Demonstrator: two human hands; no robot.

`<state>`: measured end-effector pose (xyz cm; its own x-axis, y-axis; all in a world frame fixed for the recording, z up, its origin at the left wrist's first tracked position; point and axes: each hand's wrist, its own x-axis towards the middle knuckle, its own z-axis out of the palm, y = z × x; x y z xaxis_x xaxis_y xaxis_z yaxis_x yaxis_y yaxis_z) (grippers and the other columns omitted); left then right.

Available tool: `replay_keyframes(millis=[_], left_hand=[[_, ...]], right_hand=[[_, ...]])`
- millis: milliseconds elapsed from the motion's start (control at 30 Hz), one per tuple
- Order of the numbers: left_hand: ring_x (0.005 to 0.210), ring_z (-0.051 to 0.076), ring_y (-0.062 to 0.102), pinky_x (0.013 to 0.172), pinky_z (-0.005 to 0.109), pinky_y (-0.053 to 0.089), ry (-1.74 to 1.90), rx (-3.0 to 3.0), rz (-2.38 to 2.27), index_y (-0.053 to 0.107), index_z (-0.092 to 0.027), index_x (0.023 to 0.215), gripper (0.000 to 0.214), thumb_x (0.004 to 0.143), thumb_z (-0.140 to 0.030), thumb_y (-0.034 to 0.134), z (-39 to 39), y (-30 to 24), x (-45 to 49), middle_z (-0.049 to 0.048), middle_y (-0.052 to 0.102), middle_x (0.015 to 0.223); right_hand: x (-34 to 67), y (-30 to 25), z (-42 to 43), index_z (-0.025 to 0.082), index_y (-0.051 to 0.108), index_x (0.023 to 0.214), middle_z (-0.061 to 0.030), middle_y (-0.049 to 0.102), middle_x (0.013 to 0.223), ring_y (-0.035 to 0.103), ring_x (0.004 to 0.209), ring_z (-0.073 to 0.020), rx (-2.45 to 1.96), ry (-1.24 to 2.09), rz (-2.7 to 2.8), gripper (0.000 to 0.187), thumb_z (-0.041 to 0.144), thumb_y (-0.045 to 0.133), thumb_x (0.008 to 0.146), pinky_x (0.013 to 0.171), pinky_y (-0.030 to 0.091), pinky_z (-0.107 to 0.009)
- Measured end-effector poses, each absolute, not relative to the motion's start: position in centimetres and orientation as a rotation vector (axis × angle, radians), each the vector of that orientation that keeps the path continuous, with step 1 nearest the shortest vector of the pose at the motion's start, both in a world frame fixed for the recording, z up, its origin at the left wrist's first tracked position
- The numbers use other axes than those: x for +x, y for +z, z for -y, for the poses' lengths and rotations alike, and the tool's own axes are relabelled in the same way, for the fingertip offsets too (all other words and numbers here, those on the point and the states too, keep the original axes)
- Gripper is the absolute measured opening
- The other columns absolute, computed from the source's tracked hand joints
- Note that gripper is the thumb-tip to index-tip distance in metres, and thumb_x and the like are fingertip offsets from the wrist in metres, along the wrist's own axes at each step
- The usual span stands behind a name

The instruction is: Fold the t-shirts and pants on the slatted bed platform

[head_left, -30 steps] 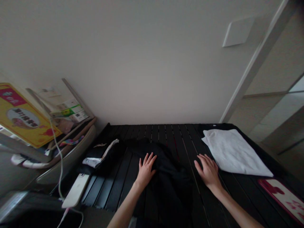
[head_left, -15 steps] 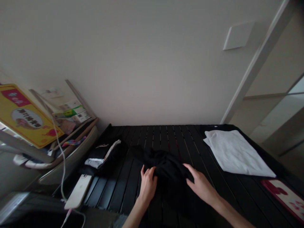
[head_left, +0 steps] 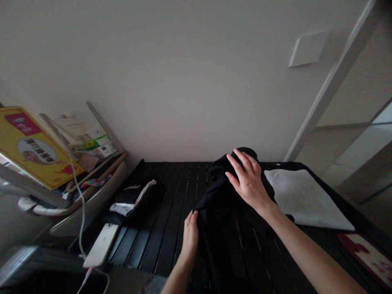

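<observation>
black cloth (head_left: 228, 204): soft, crumpled, being bunched into a peak on the slatted table (head_left: 174, 220), toward its far edge
right hand (head_left: 249, 179): being held open, spread unclenched over the cloth
left hand (head_left: 190, 237): being pressed to the cloth's edge, grip cannot be told

Black cloth (head_left: 223, 212) on black slatted desk (head_left: 171, 232) w/ thin pale lines; off-white cloth (head_left: 303, 196) beside it. Yellow board (head_left: 30, 147) w/ pink label, red-and-white mat (head_left: 369, 257), rainbow-striped strap (head_left: 94, 181), black pouch (head_left: 131, 198) w/ white trim.
</observation>
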<state>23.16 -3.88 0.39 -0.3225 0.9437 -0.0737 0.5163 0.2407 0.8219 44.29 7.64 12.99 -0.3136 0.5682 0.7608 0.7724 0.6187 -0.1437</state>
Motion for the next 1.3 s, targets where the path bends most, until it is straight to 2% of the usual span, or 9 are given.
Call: replay_keyframes(millis=[133, 300, 433, 600, 700, 833, 967, 1133, 1300], left_hand=[[0.12, 0.021, 0.054, 0.099, 0.036, 0.046, 1.06, 1.159, -2.14, 0.032, -0.016, 0.136, 0.05, 0.088, -0.025, 0.041, 4.0, -0.9, 20.4, 0.0145, 0.053, 0.13], [0.121, 0.023, 0.051, 0.105, 0.041, 0.041, 1.071, 1.575, -2.108, 0.052, -0.022, 0.117, 0.034, 0.083, -0.021, 0.045, 4.4, -0.8, 20.5, 0.0098, 0.055, 0.122], [0.123, 0.025, 0.049, 0.103, 0.045, 0.041, 0.945, 1.829, -2.025, 0.063, -0.024, 0.106, 0.03, 0.084, -0.014, 0.045, 1.6, 0.5, 22.1, 0.0081, 0.057, 0.123], [0.145, 0.033, 0.005, 0.113, 0.059, 0.018, 0.598, 2.299, -1.818, 0.068, -0.033, 0.109, 0.032, 0.085, -0.017, 0.053, -4.1, 0.1, 24.2, -0.0047, 0.028, 0.155], [0.145, 0.035, -0.001, 0.113, 0.063, 0.008, 0.408, 2.479, -1.604, 0.068, -0.033, 0.109, 0.028, 0.085, -0.023, 0.058, -7.6, -1.2, 25.1, -0.0076, 0.023, 0.156], [0.145, 0.03, 0.008, 0.112, 0.066, 0.009, 0.342, 2.473, -1.577, 0.065, -0.029, 0.106, 0.024, 0.087, -0.022, 0.052, -10.7, -2.7, 25.1, -0.0044, 0.04, 0.149], [0.144, 0.026, 0.013, 0.112, 0.057, 0.019, 0.497, 2.197, -1.997, 0.055, -0.024, 0.123, 0.036, 0.088, -0.023, 0.048, -12.6, -3.2, 22.3, 0.0014, 0.03, 0.155], [0.145, 0.03, 0.006, 0.112, 0.054, 0.02, 0.487, 1.598, -2.536, 0.041, -0.017, 0.139, 0.05, 0.091, -0.031, 0.041, -14.1, -3.1, 15.5, 0.012, 0.026, 0.155], [0.14, 0.043, 0.019, 0.101, 0.063, 0.03, 0.467, 1.286, -2.695, 0.042, -0.009, 0.136, 0.052, 0.089, -0.03, 0.042, -14.1, -2.7, 11.4, 0.0265, 0.025, 0.152]], right_hand=[[45.6, 7.9, -8.2, 0.023, 0.043, 0.14, -0.0071, 0.039, 0.148, 0.033, 0.134, -0.0287, -1.149, -0.233, 2.078, 0.047, 0.035, 0.041, 0.094, 0.107, 0.033, -0.049], [47.1, 0.1, -6.8, 0.014, 0.061, 0.116, -0.0194, 0.061, 0.117, 0.058, 0.106, -0.0327, -1.721, -0.094, 2.19, 0.04, 0.038, 0.04, 0.093, 0.079, 0.049, -0.043], [46.6, -2.7, -5.0, 0.009, 0.059, 0.116, -0.0184, 0.067, 0.092, 0.067, 0.081, -0.0302, -2.017, 0.096, 2.282, 0.046, 0.044, 0.041, 0.092, 0.071, 0.049, -0.042], [44.9, -5.9, -3.4, 0.02, 0.043, 0.141, -0.0211, 0.054, 0.133, 0.058, 0.113, -0.0405, -1.937, -0.005, 2.374, 0.063, 0.029, 0.058, 0.081, 0.088, 0.044, -0.051], [44.5, -7.9, -3.6, 0.026, 0.046, 0.14, -0.0161, 0.044, 0.145, 0.043, 0.129, -0.0416, -1.862, -0.021, 2.395, 0.061, 0.018, 0.053, 0.08, 0.096, 0.041, -0.054], [45.8, -9.5, -5.2, 0.022, 0.05, 0.137, -0.0095, 0.045, 0.146, 0.037, 0.136, -0.0308, -1.674, 0.09, 2.424, 0.064, 0.002, 0.041, 0.076, 0.105, 0.038, -0.048], [49.0, -9.7, -7.7, 0.016, 0.063, 0.122, -0.0082, 0.058, 0.134, 0.049, 0.128, -0.021, -1.57, 0.117, 2.437, 0.062, -0.006, 0.033, 0.073, 0.106, 0.04, -0.037], [54.5, -6.6, -12.5, 0.012, 0.071, 0.101, -0.0181, 0.067, 0.116, 0.062, 0.109, -0.0273, -1.802, -0.17, 2.36, 0.044, 0.0, 0.033, 0.082, 0.096, 0.047, -0.04], [58.1, -4.4, -17.2, 0.011, 0.065, 0.116, -0.0184, 0.052, 0.137, 0.036, 0.135, -0.0375, -2.028, -0.266, 2.226, 0.044, 0.004, 0.036, 0.084, 0.108, 0.028, -0.056]])
